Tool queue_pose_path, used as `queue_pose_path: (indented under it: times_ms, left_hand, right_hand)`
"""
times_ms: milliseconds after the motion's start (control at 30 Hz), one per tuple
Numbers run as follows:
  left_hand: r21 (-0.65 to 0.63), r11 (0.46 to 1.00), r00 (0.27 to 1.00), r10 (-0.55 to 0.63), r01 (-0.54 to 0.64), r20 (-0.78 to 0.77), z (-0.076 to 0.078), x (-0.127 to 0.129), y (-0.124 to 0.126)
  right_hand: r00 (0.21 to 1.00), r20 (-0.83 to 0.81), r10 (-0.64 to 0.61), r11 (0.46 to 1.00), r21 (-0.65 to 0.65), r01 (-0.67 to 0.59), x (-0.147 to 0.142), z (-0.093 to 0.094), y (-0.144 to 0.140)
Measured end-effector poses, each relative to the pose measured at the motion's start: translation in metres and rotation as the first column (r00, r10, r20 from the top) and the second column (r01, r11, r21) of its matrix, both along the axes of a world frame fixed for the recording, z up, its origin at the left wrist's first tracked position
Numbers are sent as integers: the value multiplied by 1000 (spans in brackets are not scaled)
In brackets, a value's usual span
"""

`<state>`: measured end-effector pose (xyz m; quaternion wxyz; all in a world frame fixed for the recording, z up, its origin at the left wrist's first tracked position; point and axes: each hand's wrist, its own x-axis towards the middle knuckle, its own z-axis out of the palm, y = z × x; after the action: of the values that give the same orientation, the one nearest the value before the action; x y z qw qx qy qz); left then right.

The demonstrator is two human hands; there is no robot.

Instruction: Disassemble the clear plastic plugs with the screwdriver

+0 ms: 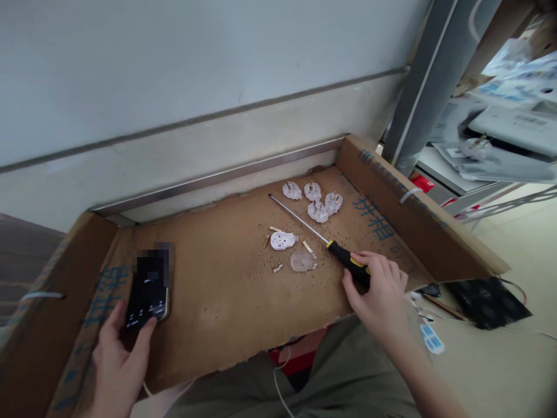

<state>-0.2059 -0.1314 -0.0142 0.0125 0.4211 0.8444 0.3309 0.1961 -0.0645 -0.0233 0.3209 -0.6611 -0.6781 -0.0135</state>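
Two hands are at work over a flattened cardboard tray: our right hand has its fingers curled round the black-and-yellow handle of a long screwdriver, whose shaft lies flat on the cardboard and points to the far left, while our left hand holds a dark phone at the near left, thumb on its lower edge and fingers wrapped behind. Just left of the shaft lie an opened white plug body, a clear plug cover near it, and small loose screws and brass bits scattered beside them. Four more white plugs sit grouped at the far side, right of the screwdriver tip, prongs upward. We judge that the screwdriver should be lifted without sweeping the shaft sideways, since the loose parts beside it would scatter easily on the perforated cardboard.
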Motion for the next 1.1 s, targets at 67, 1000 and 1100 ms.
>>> queue_pose_path:
  times_ms: [67,1000,1100]
  left_hand:
    - [42,995,988,84,-90,133,2,-1,1]
    - [100,989,923,61,-107,381,24,-12,32]
    - [79,996,951,21,-47,309,17,-17,33]
  right_hand:
    - [1000,0,-1,1000,15,1,0,-1,1]
    - [999,-48,-1,1000,4,1,1,-2,2]
    - [999,-42,-5,1000,11,6,2,-3,3]
